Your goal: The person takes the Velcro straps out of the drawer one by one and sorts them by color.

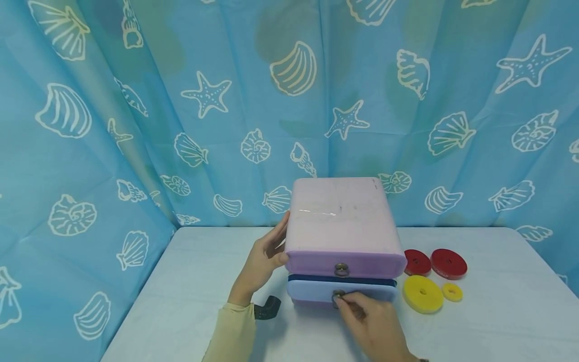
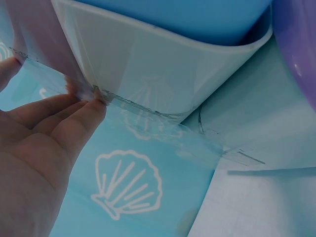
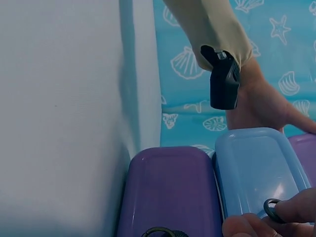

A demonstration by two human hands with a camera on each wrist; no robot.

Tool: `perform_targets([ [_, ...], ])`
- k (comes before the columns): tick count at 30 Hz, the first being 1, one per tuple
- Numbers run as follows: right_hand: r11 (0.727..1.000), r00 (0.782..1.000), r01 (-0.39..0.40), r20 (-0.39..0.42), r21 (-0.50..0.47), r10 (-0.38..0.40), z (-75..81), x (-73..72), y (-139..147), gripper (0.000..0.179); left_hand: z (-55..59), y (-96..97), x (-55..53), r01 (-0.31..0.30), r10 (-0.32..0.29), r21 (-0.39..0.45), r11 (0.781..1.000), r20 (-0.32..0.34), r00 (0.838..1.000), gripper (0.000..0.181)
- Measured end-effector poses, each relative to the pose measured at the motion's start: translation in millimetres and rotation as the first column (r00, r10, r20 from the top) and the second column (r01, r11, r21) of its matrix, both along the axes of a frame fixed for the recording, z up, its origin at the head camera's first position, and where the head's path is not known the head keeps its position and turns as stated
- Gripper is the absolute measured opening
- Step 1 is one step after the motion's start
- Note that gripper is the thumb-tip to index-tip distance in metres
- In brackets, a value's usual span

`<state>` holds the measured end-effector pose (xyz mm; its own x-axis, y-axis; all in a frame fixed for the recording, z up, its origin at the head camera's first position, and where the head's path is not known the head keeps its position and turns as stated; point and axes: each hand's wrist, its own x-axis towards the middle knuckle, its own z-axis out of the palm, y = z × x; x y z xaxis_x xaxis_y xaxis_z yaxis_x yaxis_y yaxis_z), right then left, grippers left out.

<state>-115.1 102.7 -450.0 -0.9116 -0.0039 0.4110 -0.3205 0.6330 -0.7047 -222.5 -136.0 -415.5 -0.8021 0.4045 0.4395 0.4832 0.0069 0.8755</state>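
A small drawer chest [image 1: 339,216] with a pale pink top stands on the table. Its upper drawer front [image 1: 307,264] is purple, and the light blue drawer [image 1: 312,290] below sticks out a little, a dark blue strip showing above its front. My right hand [image 1: 377,327] pinches the metal ring pull [image 3: 272,210] of this blue drawer between thumb and fingers. Against the chest's left side rests my left hand [image 1: 260,264], its fingers extended along the clear taped edge [image 2: 148,111]. A lower purple drawer [image 3: 170,187] with its own ring pull shows in the right wrist view.
Right of the chest lie two red rolls [image 1: 449,264] and two yellow rolls [image 1: 422,294], one yellow one smaller. A black wrist camera [image 1: 268,308] hangs at the left sleeve. A blue shell-patterned curtain [image 1: 253,100] closes off the back and left of the white table [image 1: 190,301].
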Motion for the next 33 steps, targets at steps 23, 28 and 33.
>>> perform_targets([
  [23, 0.999, 1.000, -0.016, 0.005, -0.045, 0.016, -0.4, -14.7, 4.1, 0.009, -3.2, 0.2, -2.7, 0.021, -0.021, -0.001, 1.000, -0.036, 0.999, 0.093],
  [28, 0.999, 0.999, -0.022, 0.042, -0.043, 0.024, 2.5, -16.5, 4.1, 0.007, -1.5, 0.3, -1.4, 0.028, -0.028, 0.007, 1.000, -0.035, 0.999, 0.093],
  [33, 0.998, 0.999, -0.023, 0.022, -0.050, 0.024, 2.5, -17.9, 3.2, 0.008, -1.7, 0.6, -1.3, 0.034, -0.034, 0.012, 0.999, -0.035, 0.999, 0.092],
])
